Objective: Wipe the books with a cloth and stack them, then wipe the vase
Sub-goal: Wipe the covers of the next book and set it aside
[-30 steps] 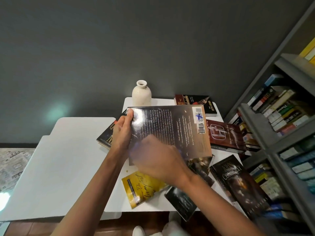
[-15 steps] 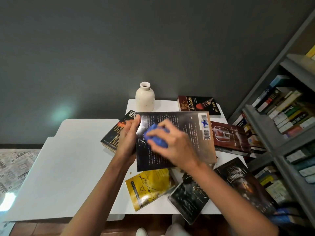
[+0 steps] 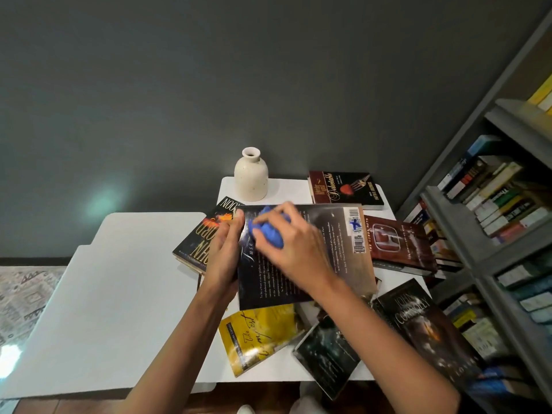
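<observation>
Above the desk, the left hand is gripping the left edge of a light, probably bendy paperback while the right hand is bunching a soft blue cloth against its glossy, likely slippery cover, so holding near the spine is looking wisest.

The left hand and right hand are bare, as are both forearms.

Blue cloth against a dark, glossy book cover, cream speckled vase, yellow book with black script, dark red book, white surface, grey wall and shelf, pale rug in grey geometric pattern.
</observation>
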A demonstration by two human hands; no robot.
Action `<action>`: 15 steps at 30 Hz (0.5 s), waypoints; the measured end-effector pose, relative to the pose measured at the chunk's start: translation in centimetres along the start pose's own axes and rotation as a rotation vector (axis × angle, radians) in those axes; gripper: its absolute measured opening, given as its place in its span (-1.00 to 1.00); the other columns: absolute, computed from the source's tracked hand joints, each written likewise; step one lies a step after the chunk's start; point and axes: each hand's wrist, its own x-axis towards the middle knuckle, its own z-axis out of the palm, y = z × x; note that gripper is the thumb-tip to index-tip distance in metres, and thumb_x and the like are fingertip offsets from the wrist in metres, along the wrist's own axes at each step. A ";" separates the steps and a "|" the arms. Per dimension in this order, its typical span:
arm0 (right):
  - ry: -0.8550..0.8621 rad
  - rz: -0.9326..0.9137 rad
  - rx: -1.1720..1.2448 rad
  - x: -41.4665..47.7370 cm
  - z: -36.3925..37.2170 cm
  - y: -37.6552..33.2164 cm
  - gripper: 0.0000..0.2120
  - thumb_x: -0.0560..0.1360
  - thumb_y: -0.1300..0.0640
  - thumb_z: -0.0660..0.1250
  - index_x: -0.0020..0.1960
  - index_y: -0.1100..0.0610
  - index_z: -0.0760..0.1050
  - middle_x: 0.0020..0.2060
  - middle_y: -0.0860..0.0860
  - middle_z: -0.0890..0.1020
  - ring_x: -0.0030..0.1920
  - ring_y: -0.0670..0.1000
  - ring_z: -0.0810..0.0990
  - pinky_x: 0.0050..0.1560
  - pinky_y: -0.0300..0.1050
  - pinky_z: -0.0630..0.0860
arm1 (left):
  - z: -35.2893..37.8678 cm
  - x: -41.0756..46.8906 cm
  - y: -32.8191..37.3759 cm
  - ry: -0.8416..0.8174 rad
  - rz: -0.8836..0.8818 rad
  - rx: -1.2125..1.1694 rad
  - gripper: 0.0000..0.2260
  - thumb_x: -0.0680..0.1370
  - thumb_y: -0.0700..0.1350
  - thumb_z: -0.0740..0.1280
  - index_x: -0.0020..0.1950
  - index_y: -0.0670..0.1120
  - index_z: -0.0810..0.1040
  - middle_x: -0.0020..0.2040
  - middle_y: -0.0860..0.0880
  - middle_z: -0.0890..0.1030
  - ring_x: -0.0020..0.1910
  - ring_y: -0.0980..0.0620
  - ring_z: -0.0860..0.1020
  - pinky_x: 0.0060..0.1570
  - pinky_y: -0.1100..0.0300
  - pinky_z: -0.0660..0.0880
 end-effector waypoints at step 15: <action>0.165 0.063 -0.073 2.2 2.1 -2.0 -0.71 0.58 -0.05 0.14 0.03 0.13 0.52 -0.08 0.08 0.48 -0.32 0.06 0.58 -0.40 -0.02 0.57 | -0.2 -1.0 -0.5 0.001 0.102 0.102 -0.74 0.66 -0.01 0.14 0.09 -0.05 0.60 -0.04 -0.08 0.70 -0.06 0.05 0.66 -0.08 0.17 0.60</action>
